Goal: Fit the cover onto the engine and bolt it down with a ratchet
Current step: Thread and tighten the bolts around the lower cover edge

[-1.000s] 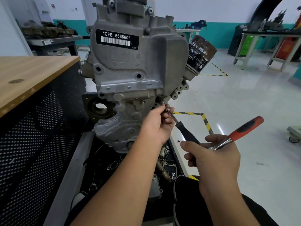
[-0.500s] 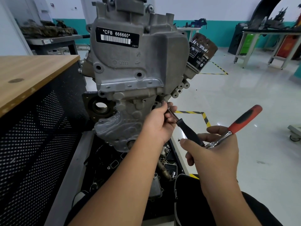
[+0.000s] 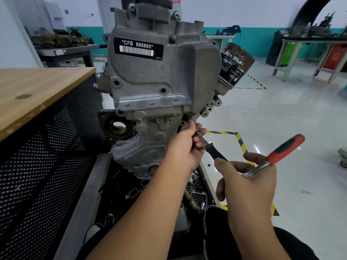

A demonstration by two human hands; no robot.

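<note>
The silver timing cover (image 3: 161,81) sits on the one engine (image 3: 150,143), upright on its stand. The left hand (image 3: 185,147) pinches the steel shaft of a black-handled driver (image 3: 215,153) at a bolt hole on the cover's lower right edge; the shaft slopes down and right, away from the hole, towards the right hand (image 3: 247,182). That hand grips both the driver's handle and the single red-handled ratchet (image 3: 279,152). The bolt itself is hidden.

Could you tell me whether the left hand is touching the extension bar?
Touching: in the head view, the left hand pinches the extension bar near the engine.
</note>
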